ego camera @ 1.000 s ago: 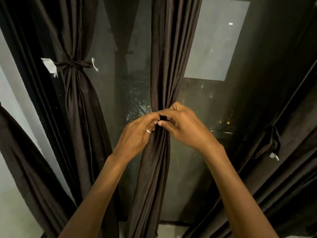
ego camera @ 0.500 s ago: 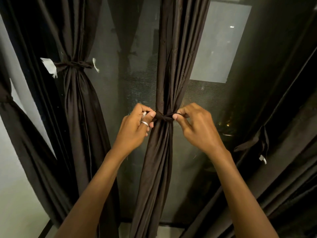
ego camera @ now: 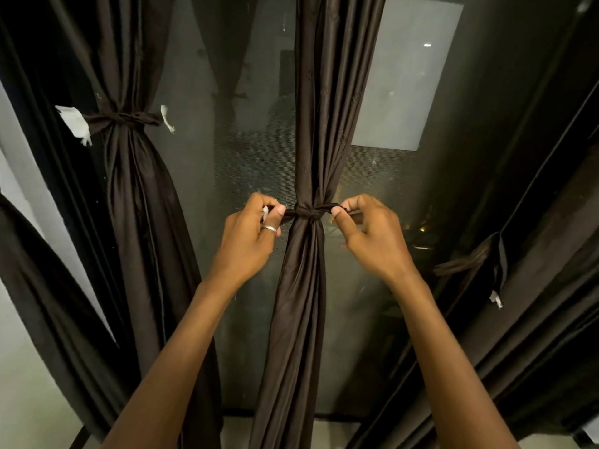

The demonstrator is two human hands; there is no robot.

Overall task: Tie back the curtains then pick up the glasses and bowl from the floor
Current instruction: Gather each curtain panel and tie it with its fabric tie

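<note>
My left hand (ego camera: pixel 249 241) and right hand (ego camera: pixel 372 238) are bare, and both forearms are uncovered down to the lower edge of the view. A plain silver-coloured ring (ego camera: pixel 269 229), narrow and smooth, circles one digit of my left hand. My fingernails are trimmed short.

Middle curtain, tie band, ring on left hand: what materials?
The middle curtain looks like dark brown woven fabric, maybe satin or polyester: soft sheen along the folds. The tie band seems the same cloth, knotted. The ring looks like polished silver-coloured metal by its bright glint; alloy unclear.
</note>
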